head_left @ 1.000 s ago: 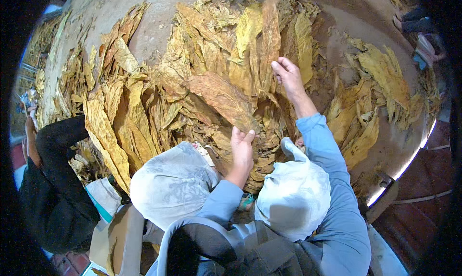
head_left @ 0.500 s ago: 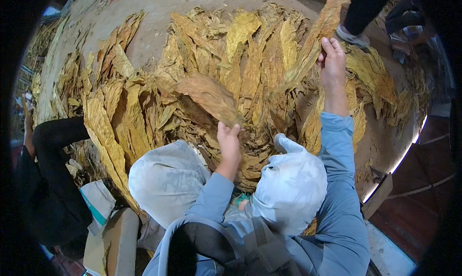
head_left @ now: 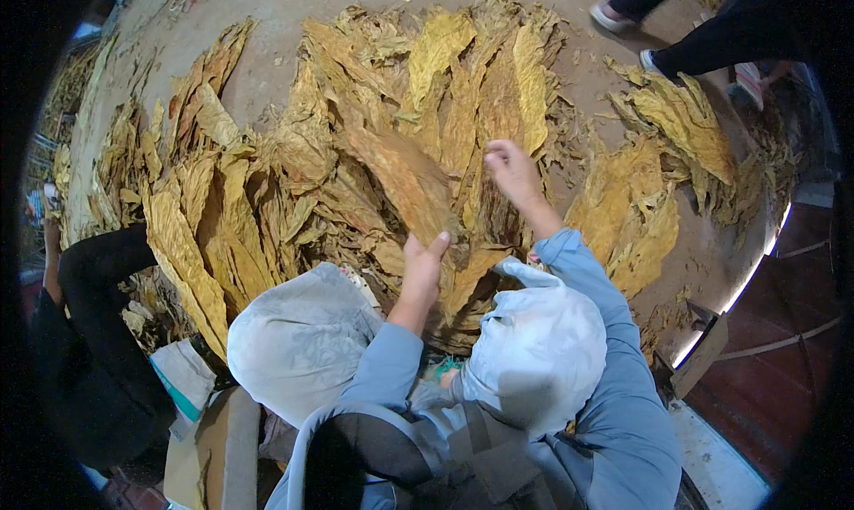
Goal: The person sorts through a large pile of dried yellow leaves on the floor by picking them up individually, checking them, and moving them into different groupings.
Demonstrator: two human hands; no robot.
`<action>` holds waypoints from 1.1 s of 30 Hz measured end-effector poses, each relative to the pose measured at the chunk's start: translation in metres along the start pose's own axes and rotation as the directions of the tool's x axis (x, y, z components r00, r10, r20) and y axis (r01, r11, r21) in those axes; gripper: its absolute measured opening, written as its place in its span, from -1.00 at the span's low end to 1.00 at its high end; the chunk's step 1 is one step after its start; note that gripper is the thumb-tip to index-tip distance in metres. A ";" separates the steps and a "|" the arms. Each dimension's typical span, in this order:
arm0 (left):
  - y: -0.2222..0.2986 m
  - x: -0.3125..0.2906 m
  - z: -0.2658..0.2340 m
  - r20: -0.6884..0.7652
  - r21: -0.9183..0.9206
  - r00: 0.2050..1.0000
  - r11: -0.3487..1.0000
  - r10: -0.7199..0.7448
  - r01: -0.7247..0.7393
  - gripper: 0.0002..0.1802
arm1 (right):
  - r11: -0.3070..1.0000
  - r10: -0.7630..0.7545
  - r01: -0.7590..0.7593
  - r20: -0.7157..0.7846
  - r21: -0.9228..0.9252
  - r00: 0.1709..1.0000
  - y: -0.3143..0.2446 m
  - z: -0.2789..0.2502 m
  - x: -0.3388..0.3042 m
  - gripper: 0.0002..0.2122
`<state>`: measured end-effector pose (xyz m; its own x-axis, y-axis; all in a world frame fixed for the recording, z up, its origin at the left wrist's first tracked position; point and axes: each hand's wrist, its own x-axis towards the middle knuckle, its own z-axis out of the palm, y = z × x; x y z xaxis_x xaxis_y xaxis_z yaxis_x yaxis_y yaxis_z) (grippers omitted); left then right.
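A dried tobacco leaf (head_left: 398, 174), orange-brown, extends forward and left from the left hand (head_left: 422, 268), which is closed on its near end, thumb uppermost. The right hand (head_left: 516, 179), half open with fingers loosely curled, appears empty above the leaf pile (head_left: 463, 109). The pile lies on the floor (head_left: 277, 60), left of a smaller leaf stack (head_left: 625, 214).

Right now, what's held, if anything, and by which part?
The left hand holds a leaf by its near end; the right hand shows nothing in its grip.
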<state>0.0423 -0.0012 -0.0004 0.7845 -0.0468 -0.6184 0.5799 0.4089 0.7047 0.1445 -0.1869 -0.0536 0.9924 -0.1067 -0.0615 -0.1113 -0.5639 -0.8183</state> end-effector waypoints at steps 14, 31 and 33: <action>-0.003 0.007 0.000 -0.130 -0.047 0.990 0.997 0.054 -0.061 -0.56 | 0.939 0.242 -0.211 -0.088 0.271 0.966 0.001 -0.008 -0.018 -0.39; -0.001 -0.002 -0.010 -0.230 -0.051 0.969 0.993 0.092 -0.106 -0.54 | 0.846 0.023 -0.157 -0.260 -0.510 0.965 0.047 -0.023 -0.014 -0.59; -0.004 -0.002 -0.009 -0.270 -0.055 0.951 0.983 0.153 -0.174 -0.55 | 0.930 0.007 -0.092 -0.234 -0.356 0.972 0.018 -0.010 -0.006 -0.64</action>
<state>0.0362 0.0055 -0.0053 0.7752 0.2640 -0.5739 0.4219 0.4599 0.7814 0.1359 -0.2046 -0.0623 0.9519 -0.2988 0.0684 -0.2134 -0.8062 -0.5518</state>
